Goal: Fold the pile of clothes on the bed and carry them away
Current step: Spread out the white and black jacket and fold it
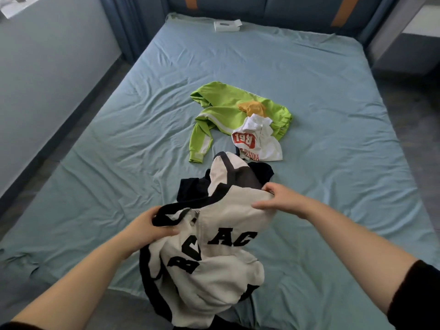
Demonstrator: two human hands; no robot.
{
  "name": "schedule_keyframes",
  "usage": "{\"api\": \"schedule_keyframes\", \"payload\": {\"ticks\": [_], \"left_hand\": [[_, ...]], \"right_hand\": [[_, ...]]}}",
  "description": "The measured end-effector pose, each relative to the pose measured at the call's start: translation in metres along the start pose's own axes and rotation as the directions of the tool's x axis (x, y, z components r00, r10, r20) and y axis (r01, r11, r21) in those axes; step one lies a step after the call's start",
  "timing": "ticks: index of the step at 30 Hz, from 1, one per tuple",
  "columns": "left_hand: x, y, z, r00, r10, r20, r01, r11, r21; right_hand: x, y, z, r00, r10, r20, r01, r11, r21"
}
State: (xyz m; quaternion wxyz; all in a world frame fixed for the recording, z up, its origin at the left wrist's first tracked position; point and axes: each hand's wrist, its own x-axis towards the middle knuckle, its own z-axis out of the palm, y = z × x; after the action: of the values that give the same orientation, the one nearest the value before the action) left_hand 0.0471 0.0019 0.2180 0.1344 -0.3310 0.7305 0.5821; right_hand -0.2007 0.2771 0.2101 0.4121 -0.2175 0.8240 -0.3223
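- Teal sheet covers the bed (119, 151), with a white box (227, 25) near the headboard.
- We pinch the cream-and-black jacket (214, 234) near the bed's foot: left hand (152, 226) on its dark collar, right hand (278, 197) on pale fabric.
- Beyond lie a green jacket (221, 110) and white shirt (257, 141).

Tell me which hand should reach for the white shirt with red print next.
Right, probably. The right hand sits nearer the white shirt; the left hand grips the black-and-white jacket lower down.
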Motion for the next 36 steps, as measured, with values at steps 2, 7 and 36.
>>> {"api": "schedule_keyframes", "payload": {"ticks": [2, 7, 36], "left_hand": [[0.002, 0.002, -0.010, 1.000, -0.010, 0.028, 0.008, 0.998, 0.058], [0.024, 0.024, -0.004, 0.972, -0.026, 0.234, -0.065, 0.926, 0.372], [0.132, 0.085, 0.109, 0.989, 0.115, 0.089, -0.142, 0.891, 0.432]], "right_hand": [[-0.009, 0.010, -0.017, 0.997, 0.046, 0.069, -0.038, 0.992, -0.124], [-0.038, 0.033, -0.038, 0.993, 0.110, 0.043, -0.093, 0.953, -0.289], [-0.096, 0.147, -0.058, 0.798, 0.475, -0.371, -0.468, 0.876, 0.116]]}}
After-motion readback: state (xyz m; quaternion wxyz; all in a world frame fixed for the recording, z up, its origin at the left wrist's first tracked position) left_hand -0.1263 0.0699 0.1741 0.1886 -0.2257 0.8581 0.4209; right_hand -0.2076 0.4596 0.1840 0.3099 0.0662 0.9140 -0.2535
